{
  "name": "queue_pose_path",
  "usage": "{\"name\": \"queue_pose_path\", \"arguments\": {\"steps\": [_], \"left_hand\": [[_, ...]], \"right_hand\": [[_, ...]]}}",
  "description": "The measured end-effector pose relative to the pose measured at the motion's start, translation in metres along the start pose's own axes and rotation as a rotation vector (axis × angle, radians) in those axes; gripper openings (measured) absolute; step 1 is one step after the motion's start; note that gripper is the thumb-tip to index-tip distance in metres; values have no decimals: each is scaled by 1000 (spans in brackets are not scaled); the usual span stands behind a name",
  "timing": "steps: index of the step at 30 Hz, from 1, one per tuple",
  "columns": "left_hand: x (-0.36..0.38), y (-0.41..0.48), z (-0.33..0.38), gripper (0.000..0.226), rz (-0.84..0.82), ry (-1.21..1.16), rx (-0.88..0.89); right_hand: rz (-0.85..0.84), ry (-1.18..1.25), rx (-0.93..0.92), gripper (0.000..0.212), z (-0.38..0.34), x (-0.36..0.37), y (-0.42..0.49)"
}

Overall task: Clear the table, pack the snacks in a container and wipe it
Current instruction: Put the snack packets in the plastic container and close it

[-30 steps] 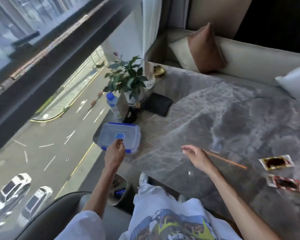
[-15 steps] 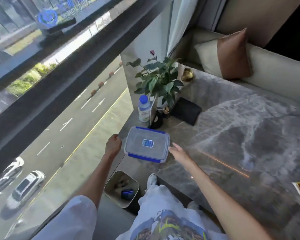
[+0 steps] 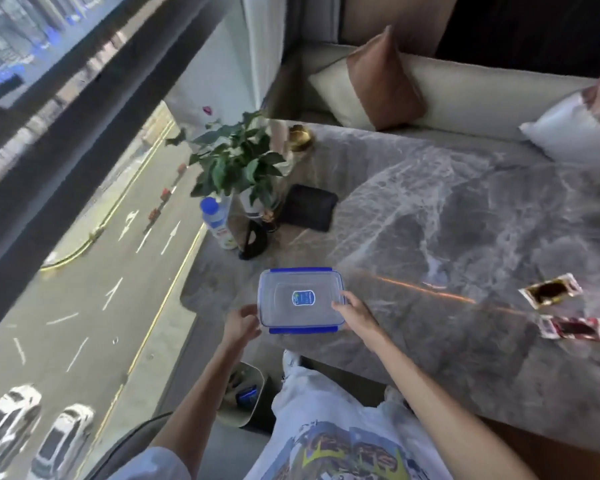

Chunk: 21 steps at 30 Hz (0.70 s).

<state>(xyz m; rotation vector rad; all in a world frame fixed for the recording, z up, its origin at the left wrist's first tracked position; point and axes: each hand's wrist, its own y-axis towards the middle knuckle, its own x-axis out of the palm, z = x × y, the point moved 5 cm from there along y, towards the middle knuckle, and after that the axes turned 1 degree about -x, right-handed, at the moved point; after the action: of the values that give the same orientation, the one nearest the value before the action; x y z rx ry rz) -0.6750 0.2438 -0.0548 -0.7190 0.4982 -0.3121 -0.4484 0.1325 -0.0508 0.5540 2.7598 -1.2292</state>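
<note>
A clear plastic container (image 3: 300,299) with blue lid clips and a blue sticker sits near the front left edge of the grey marble table (image 3: 447,237), lid on. My left hand (image 3: 240,323) grips its left side and my right hand (image 3: 354,311) grips its right side. Two snack packets lie on the table at the right: a gold-edged one (image 3: 551,290) and a red and white one (image 3: 574,328) just in front of it.
At the table's left stand a potted plant (image 3: 238,164), a water bottle (image 3: 217,221) with a blue cap, a black folded cloth (image 3: 309,211) and a gold dish (image 3: 299,137). A bin (image 3: 243,393) stands on the floor below. Cushions line the sofa behind.
Both hands have closed on the container's sides; a second ago only my left hand touched it. The container now lies nearer to me and further right on the table.
</note>
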Motion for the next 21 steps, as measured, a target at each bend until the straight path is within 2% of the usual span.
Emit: {"name": "queue_pose_path", "arguments": {"steps": [3, 7, 9, 12, 16, 18, 20, 21], "left_hand": [[88, -32, -6, 34, -81, 57, 3], [209, -75, -11, 32, -189, 143, 114], [261, -93, -6, 25, -218, 179, 153], [326, -120, -2, 6, -245, 296, 178], [380, -142, 3, 16, -269, 347, 193], [395, -145, 14, 24, -277, 282, 276], [407, -146, 21, 36, -313, 183, 319], [411, -146, 23, 44, -324, 176, 345]], "right_hand": [[101, 38, 23, 52, 53, -77, -26], [221, 123, 78, 53, 129, -179, -73], [272, 146, 92, 50, 161, -223, -95], [308, 154, 132, 48, 200, -273, -122], [342, 215, 127, 50, 229, -310, -146], [294, 132, 115, 58, 237, -313, -156], [202, -95, 211, 73, 251, -306, -162], [191, -221, 254, 74, 259, -303, -165]]}}
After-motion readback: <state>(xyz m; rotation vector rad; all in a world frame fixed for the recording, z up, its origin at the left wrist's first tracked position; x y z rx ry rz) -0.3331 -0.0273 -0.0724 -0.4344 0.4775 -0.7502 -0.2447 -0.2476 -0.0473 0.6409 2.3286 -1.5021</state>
